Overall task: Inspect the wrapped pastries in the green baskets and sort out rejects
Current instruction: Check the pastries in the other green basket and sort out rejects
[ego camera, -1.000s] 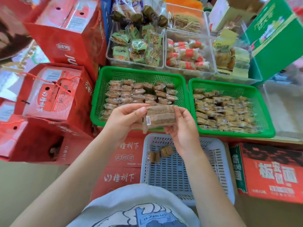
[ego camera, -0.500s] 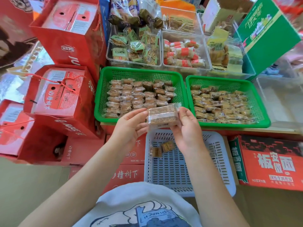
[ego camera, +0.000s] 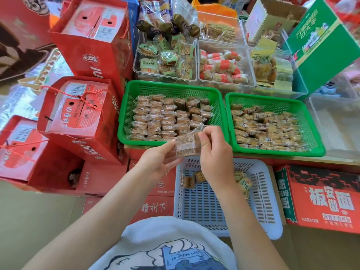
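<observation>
One clear-wrapped brown pastry [ego camera: 187,144] is held up between both hands, just in front of the left green basket [ego camera: 124,114]. My left hand [ego camera: 158,162] pinches its left edge. My right hand [ego camera: 215,152] pinches the upper right corner of the wrapper. The left green basket holds neat rows of wrapped pastries [ego camera: 165,117]. The right green basket [ego camera: 309,121] holds a looser pile of wrapped pastries [ego camera: 266,129]. Below my hands a white slotted basket [ego camera: 261,201] holds a few wrapped pastries [ego camera: 190,180], some hidden behind my right wrist.
Red gift boxes [ego camera: 78,114] are stacked at the left. Clear bins of other wrapped snacks [ego camera: 167,59] stand behind the green baskets. A green carton [ego camera: 323,47] leans at the right, an empty clear bin [ego camera: 337,121] beside it. A red noodle carton [ego camera: 321,197] sits lower right.
The pastry has turned from lying flat between my hands to a tilted position. My right hand has shifted its grip to the wrapper's upper right corner. The view has dipped a little.
</observation>
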`<state>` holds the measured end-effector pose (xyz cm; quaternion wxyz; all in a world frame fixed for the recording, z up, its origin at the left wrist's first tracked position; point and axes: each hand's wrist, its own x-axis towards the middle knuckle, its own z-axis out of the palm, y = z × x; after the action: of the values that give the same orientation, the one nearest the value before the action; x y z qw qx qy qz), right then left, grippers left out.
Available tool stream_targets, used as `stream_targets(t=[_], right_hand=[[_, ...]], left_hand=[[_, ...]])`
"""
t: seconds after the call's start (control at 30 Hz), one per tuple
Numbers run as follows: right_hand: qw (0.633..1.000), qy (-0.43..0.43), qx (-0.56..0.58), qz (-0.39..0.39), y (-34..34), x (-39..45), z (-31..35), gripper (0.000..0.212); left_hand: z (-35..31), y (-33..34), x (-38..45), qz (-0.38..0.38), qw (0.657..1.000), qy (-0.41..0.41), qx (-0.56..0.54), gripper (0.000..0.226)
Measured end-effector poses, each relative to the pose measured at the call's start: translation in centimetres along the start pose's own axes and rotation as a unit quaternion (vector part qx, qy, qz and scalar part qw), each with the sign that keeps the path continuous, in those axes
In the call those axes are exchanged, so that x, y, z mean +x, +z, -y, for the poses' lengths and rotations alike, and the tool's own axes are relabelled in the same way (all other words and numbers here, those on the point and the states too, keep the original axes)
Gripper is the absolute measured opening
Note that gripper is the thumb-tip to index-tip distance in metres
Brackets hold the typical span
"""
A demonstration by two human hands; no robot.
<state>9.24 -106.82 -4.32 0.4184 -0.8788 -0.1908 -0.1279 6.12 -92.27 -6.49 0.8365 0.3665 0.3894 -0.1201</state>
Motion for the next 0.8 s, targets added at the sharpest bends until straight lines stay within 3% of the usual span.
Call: stream_targets(t=[0.2, 0.37, 0.43, 0.5, 0.6, 0.8], right_hand=[[0.996, 0.055, 0.065, 0.001, -0.4, 0.7, 0.1, 0.013], [0.993, 0.111, 0.031, 0.017, -0.5, 1.0, -1.1, 0.012], [0.986, 0.164, 0.036, 0.019, -0.5, 1.2, -1.5, 0.014], [0.958, 0.263, 0.111, 0.009, -0.2, 1.3, -1.7, 0.018], [0.913, 0.366, 0.18, -0.014, 0.7, 1.5, -1.5, 0.023], [0.915, 0.362, 0.177, -0.013, 1.8, 2.4, -2.2, 0.028]], left_hand=[[-0.5, -0.4, -0.1, 0.022, 0.99, 0.097, 0.102, 0.014], [-1.1, -0.4, 0.0, 0.021, 0.986, 0.139, 0.091, 0.017], [-1.4, -0.6, -0.1, 0.051, 0.981, 0.16, 0.101, 0.021], [-1.5, -0.6, -0.2, 0.086, 0.974, 0.177, 0.115, 0.024], [-1.6, -0.3, -0.4, 0.112, 0.968, 0.178, 0.134, 0.022], [-2.0, -0.1, 0.3, 0.098, 0.985, 0.114, 0.087, 0.023]])
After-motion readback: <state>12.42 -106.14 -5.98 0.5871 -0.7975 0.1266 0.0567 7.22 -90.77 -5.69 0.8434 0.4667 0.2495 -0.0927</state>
